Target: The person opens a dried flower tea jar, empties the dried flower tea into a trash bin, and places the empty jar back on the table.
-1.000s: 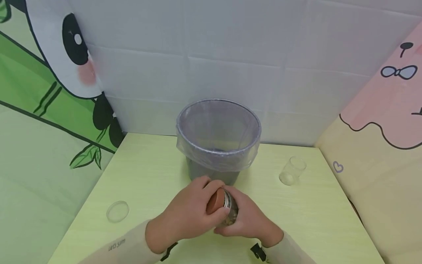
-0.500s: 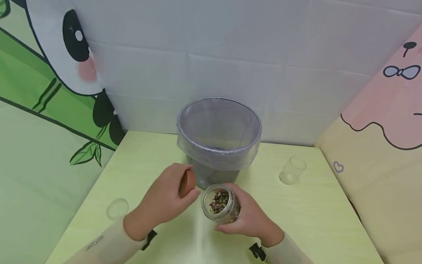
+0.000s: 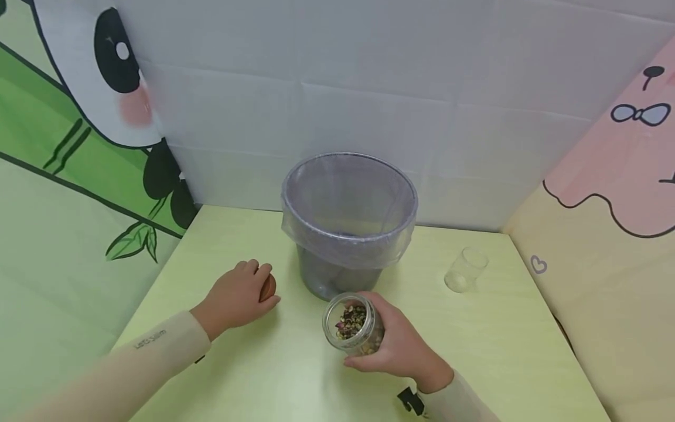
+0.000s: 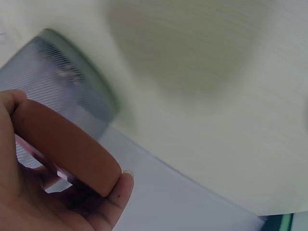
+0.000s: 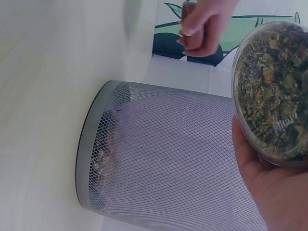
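Head view: right hand (image 3: 396,347) grips a glass jar (image 3: 372,338), mouth uncovered, containing dried flower mix (image 3: 351,322). Left hand (image 3: 234,297), between the jar's 9 and 10 o'clock, grips a reddish-brown lid (image 3: 269,287), apart from the jar. Lined mesh bin (image 3: 337,282) stands at 12 o'clock, near the jar. Clear cup (image 3: 466,269) stands at 2 o'clock, well apart, on the counter (image 3: 285,375).

In front of me I see a pale yellow-green table (image 3: 501,328) with a faint grain; on it, towards the middle of the back, stands a grey mesh bin (image 3: 337,278), a translucent bag (image 3: 358,251) folded over its rim, and off to my right a small clear cup (image 3: 466,270)
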Available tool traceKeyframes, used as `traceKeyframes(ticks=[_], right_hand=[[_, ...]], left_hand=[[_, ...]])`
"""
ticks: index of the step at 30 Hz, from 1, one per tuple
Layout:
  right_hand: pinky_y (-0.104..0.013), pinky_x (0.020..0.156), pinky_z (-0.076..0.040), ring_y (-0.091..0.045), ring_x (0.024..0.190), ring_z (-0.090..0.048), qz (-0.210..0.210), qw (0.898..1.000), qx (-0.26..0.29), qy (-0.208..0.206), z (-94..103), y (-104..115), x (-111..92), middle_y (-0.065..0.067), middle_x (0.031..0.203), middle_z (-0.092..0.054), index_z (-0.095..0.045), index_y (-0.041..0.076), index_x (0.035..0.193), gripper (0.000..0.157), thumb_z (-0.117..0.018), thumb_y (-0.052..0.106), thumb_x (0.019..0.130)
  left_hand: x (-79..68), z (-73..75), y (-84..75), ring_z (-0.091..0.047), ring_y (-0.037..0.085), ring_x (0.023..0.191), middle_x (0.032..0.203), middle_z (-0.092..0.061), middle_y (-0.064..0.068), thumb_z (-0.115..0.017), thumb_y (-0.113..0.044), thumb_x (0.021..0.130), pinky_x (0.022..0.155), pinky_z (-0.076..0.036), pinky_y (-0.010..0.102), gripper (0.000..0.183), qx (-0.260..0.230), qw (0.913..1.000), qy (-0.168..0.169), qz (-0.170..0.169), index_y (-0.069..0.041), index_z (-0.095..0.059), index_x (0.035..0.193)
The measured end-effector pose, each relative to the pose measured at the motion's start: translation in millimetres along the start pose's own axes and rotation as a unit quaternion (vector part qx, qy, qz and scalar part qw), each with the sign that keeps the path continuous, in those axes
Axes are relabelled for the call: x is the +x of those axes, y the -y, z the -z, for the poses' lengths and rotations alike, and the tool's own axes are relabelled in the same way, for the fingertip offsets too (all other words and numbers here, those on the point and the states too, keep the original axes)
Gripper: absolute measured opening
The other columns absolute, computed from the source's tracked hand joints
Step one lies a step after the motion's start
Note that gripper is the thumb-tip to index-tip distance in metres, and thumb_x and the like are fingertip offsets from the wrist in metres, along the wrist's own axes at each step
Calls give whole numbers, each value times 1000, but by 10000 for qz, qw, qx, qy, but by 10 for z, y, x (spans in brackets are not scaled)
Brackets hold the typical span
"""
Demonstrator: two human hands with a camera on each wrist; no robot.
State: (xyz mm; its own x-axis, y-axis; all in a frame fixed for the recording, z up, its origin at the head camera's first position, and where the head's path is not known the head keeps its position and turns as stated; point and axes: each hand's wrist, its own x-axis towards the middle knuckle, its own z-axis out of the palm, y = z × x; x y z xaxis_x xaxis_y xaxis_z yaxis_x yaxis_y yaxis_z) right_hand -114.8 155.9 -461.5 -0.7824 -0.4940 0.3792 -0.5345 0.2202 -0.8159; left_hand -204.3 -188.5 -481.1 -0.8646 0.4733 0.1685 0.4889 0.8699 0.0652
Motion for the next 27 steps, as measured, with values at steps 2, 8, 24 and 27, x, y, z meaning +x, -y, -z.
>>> traceKeyframes(ticks=[2, 8, 24, 27], right_hand=[[-40, 98, -52, -24, 115, -63, -10, 10000, -1, -23, 7, -7, 5, 0, 132, -62, -51, 19, 143, 90, -99, 26, 67], [-41, 99, -52, -25, 115, -63, -98, 9999, 137, -17, -3, -24, 4, -2, 132, -62, -51, 18, 143, 89, -99, 18, 67], [-40, 97, -53, -23, 114, -63, -244, 9997, 49, 21, 0, -75, 3, 1, 132, -62, -51, 17, 143, 89, -98, 26, 68], [-40, 97, -53, -23, 114, -63, -253, 9996, 113, -13, -2, -85, -4, 0, 132, -62, -51, 15, 143, 89, -99, 25, 68]], left_hand=[[38, -58, 95, -50, 26, 83, 91, -49, 6, -73, -49, 91, 69, -51, 42, 56, 50, 9998, 191, 32, -4, -58, 121], [66, -309, 295, -44, 25, 78, 87, -43, 5, -75, -52, 88, 64, -46, 40, 51, 152, 9982, 565, 129, -9, -57, 110], [-58, -571, 400, -42, 26, 79, 84, -40, 4, -83, -58, 79, 69, -45, 41, 58, 359, 9969, 688, -147, -12, -52, 97], [-59, -604, 419, -42, 25, 78, 84, -40, 4, -82, -60, 79, 68, -44, 40, 58, 390, 9967, 695, -174, -13, -52, 97]])
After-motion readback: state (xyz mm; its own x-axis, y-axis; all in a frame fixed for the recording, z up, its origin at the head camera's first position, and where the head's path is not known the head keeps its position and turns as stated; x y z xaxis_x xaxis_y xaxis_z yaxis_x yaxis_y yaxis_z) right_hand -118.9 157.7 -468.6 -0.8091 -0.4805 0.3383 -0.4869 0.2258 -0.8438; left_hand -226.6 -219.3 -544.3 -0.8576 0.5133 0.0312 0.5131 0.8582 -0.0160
